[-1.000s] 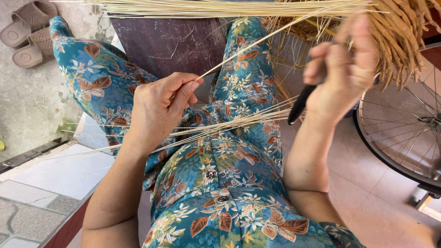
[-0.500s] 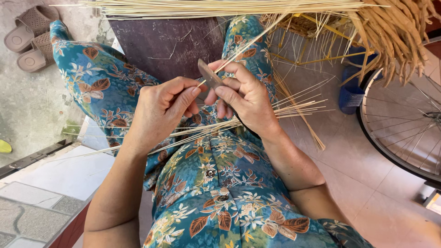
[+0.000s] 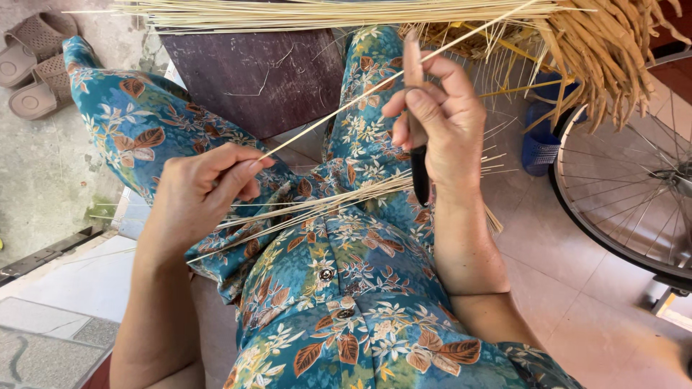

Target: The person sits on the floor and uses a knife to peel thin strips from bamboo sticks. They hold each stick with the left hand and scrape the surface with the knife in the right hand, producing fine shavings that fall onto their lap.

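My left hand (image 3: pixel 205 191) pinches one thin pale straw strip (image 3: pixel 375 90); my raised right hand (image 3: pixel 440 119) clamps one black-handled knife (image 3: pixel 418 169), blade seemingly against it.

Under the pinching left hand (image 3: pixel 205 191) and the knife-holding right hand (image 3: pixel 440 119), the person's lap in blue floral cloth (image 3: pixel 324 252) carries a loose sheaf of thin pale straw-coloured sticks (image 3: pixel 317 205). Right of the knife hand, beige floor tiles (image 3: pixel 577 288) bear a spoked bicycle wheel (image 3: pixel 634 194) and a blue plastic basket (image 3: pixel 540 144). Far left of the pinch, two brown plastic sandals (image 3: pixel 32 68) lie on grey concrete ground (image 3: pixel 43 180).
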